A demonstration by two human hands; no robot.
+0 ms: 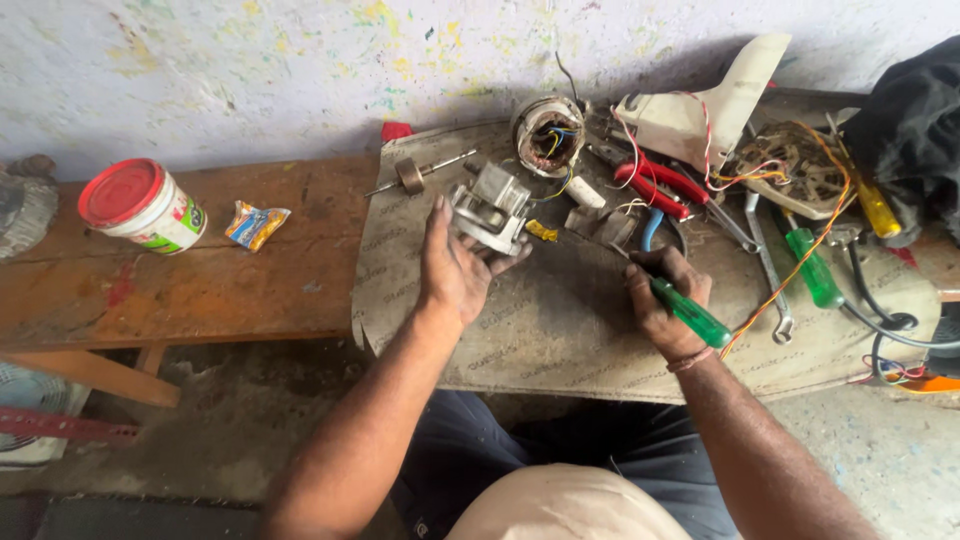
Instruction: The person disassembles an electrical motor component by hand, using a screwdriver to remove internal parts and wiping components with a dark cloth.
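My left hand (455,268) rests on the cardboard sheet (560,320) and grips a grey metal motor housing (490,207) at its near side. My right hand (665,295) is closed around a green-handled screwdriver (692,313), whose shaft points up-left toward small metal parts (605,225). A wound stator with coloured wires (548,133) stands just beyond the housing. A rotor shaft (415,175) lies to its left.
A red-lidded white tub (142,205) and a crumpled wrapper (255,224) sit on the wooden bench (200,290). Red pliers (660,185), a spanner (770,275), a second green screwdriver (812,268), a yellow-handled tool (875,205), wires and a white casing (700,110) crowd the right.
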